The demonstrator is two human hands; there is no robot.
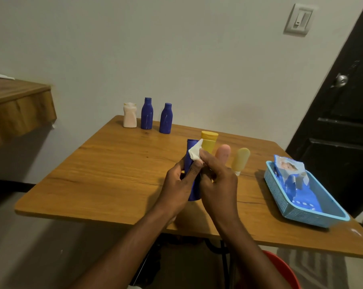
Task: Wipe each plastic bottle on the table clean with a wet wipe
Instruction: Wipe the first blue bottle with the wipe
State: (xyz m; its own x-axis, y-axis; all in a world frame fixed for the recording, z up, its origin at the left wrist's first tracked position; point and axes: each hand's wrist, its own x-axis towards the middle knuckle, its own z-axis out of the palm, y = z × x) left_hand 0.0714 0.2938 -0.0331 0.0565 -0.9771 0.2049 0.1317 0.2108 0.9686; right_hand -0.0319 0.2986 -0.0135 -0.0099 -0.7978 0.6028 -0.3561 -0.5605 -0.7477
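The left hand gripped a blue bottle while the right hand pinched a wet wipe against its top, mid-wipe; its lower body likely needed rubbing next.

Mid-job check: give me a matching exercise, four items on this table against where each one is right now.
Items: 1 wet wipe; 2 white bottle; 3 wipe pack; 4 yellow tube.
Places: A in the blue basket; B at the back, beside two blue bottles; C standing beside the pink tube; D pinched by the right hand against the held bottle in the left hand.
Pairs: 1-D, 2-B, 3-A, 4-C.
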